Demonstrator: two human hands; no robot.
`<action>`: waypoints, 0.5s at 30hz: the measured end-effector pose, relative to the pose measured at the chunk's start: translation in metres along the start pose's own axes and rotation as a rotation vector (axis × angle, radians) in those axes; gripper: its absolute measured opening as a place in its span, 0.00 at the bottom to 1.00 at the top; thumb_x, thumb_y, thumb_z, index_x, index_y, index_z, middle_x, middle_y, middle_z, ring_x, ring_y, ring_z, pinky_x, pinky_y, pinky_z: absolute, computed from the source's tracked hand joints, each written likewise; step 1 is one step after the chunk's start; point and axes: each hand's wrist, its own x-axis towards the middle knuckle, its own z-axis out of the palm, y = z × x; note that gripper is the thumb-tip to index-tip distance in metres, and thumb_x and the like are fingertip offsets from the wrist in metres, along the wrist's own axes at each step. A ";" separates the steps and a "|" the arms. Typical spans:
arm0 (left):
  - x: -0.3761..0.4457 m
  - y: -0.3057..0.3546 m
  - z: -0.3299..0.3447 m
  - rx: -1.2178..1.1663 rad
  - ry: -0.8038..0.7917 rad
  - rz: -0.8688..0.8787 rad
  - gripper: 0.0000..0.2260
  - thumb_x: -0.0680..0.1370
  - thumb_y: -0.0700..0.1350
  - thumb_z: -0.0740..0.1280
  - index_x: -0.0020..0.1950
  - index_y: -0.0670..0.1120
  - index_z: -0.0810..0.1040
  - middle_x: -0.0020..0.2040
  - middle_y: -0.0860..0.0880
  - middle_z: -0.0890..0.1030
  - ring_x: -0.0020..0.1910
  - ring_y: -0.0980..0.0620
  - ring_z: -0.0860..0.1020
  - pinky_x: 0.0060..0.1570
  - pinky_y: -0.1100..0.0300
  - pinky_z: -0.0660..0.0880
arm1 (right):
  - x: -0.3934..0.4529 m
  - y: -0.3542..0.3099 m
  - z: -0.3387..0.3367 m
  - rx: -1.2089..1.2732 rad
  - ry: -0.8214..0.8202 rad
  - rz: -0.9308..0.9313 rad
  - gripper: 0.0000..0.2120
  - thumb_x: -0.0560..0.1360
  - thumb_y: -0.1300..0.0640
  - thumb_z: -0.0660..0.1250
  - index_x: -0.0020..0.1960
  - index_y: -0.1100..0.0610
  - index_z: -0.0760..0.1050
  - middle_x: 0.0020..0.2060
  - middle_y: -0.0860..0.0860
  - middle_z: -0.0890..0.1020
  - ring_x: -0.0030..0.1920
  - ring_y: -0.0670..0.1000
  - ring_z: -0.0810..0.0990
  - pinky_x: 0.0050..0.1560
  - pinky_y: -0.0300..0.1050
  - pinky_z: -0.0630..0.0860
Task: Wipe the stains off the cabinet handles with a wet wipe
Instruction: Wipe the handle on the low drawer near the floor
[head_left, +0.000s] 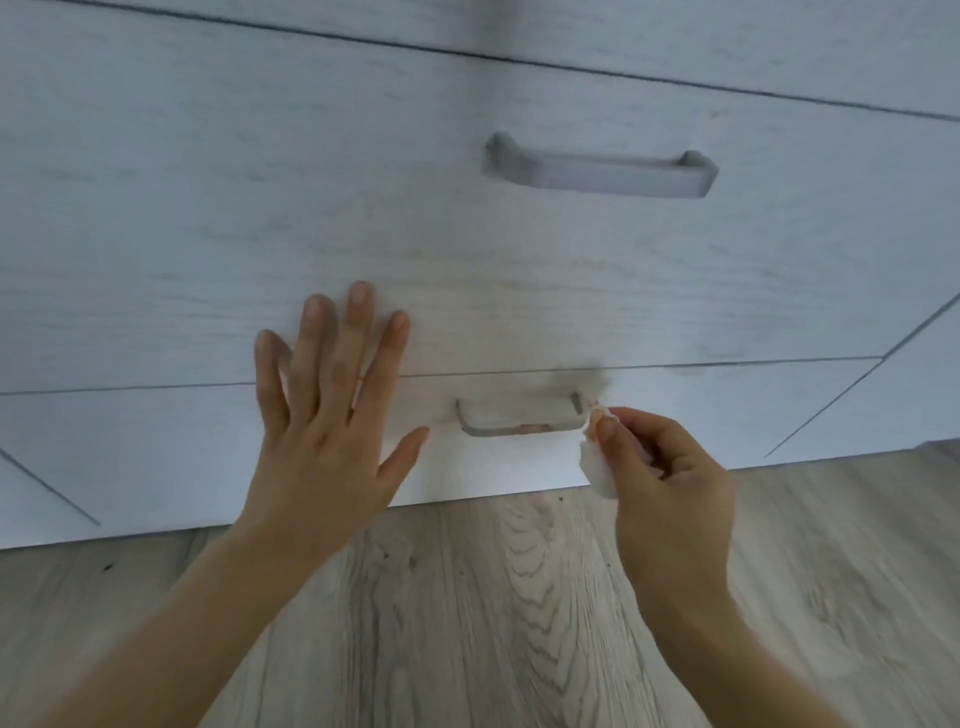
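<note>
Head view: a wet wipe (597, 467) is pinched in the right hand (670, 483), its grip closed on the wad, just beside the right end of the lower handle (519, 418), where a reddish stain (530, 427) is seen on the bar. The left hand (327, 415), fingers spread and holding nothing, is laid flat on the drawer fronts (208, 260), probably so the drawer is kept steady. An upper handle (602, 169) is seen above, well apart. Pale wood-grain cabinet fronts are shown over a grey plank floor (493, 597).
</note>
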 end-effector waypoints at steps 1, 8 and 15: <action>-0.006 -0.001 0.004 0.004 -0.017 -0.004 0.40 0.74 0.55 0.65 0.78 0.44 0.46 0.77 0.41 0.46 0.76 0.43 0.39 0.72 0.39 0.41 | -0.001 0.008 -0.003 -0.017 -0.007 0.036 0.05 0.75 0.56 0.69 0.41 0.47 0.80 0.35 0.38 0.83 0.37 0.36 0.79 0.33 0.24 0.71; -0.008 0.001 0.021 -0.005 0.011 -0.030 0.42 0.75 0.55 0.64 0.78 0.48 0.40 0.75 0.40 0.44 0.75 0.37 0.40 0.70 0.41 0.34 | 0.009 0.029 0.004 -0.062 -0.045 0.101 0.05 0.74 0.56 0.69 0.41 0.49 0.80 0.34 0.40 0.83 0.36 0.37 0.80 0.34 0.25 0.72; -0.006 0.000 0.027 0.005 0.042 -0.033 0.43 0.75 0.55 0.66 0.78 0.47 0.40 0.74 0.37 0.45 0.71 0.33 0.43 0.69 0.42 0.32 | 0.011 0.032 0.011 0.063 0.084 0.129 0.04 0.68 0.52 0.75 0.40 0.50 0.81 0.36 0.45 0.83 0.36 0.39 0.80 0.33 0.27 0.73</action>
